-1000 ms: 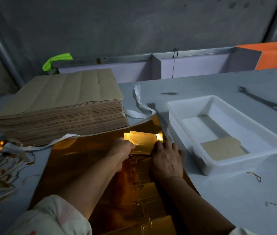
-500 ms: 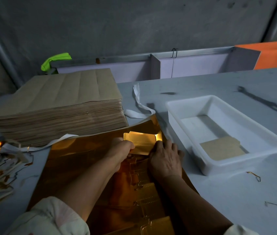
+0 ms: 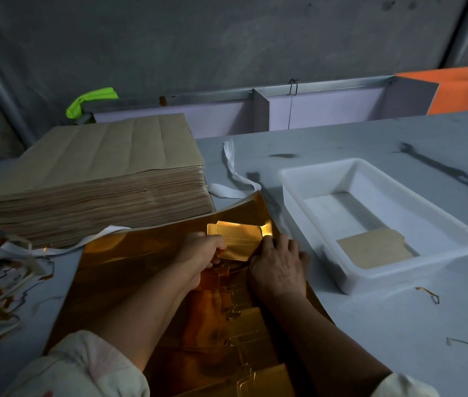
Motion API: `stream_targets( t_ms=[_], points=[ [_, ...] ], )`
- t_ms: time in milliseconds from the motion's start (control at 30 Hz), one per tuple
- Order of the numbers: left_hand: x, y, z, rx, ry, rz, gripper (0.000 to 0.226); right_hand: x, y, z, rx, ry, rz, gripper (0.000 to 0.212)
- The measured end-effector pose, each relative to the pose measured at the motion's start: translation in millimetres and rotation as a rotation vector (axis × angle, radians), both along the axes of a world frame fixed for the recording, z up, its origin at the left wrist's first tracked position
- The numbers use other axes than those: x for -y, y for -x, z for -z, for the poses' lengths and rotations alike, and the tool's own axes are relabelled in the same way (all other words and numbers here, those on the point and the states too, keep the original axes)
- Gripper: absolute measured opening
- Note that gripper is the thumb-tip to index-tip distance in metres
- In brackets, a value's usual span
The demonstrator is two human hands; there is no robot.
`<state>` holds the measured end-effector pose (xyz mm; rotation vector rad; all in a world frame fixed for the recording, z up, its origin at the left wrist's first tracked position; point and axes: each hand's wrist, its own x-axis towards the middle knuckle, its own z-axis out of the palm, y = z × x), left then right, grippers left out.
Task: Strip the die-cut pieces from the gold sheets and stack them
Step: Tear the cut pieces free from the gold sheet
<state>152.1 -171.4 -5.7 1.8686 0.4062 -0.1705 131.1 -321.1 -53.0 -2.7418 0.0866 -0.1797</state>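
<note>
Dimly lit, against a grey concrete wall (image 3: 227, 38): pale tabletop (image 3: 370, 138) bearing a stack of brown sheets (image 3: 98, 179) at upper left, white tray (image 3: 293, 174) at right. Centre frame, gold sheet (image 3: 129, 267) lying flat. Fingers of left hand (image 3: 204, 252) curled, pinching a die-cut piece (image 3: 238, 236) at the sheet's far end; fingers of right hand (image 3: 278, 267) relaxed, pressing the sheet just beside it.

Scene is looking dim overall, grey wall (image 3: 227, 38) going murky. Hard glare is flaring off the gold piece (image 3: 238, 233). The gold sheet (image 3: 129, 267) is mirroring the arms. Soft shadows are lying inside the white tray (image 3: 384, 277). Wide-angle bending is showing at the edges, centre is looking sharp.
</note>
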Motion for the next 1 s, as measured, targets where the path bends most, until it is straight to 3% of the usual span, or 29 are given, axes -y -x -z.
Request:
stream_targets(
  t_ms=[667, 1000],
  points=[
    [-5.6, -4.5, 4.6, -0.054, 0.018, 0.002, 0.006, 3.2, 2.8, -1.9, -0.032, -0.054, -0.024, 0.047],
    [-7.7, -3.1, 5.6, -0.017, 0.129, -0.120, 0.002, 4.2, 2.2, 1.2, -0.017, -0.040, -0.028, 0.041]
  ],
)
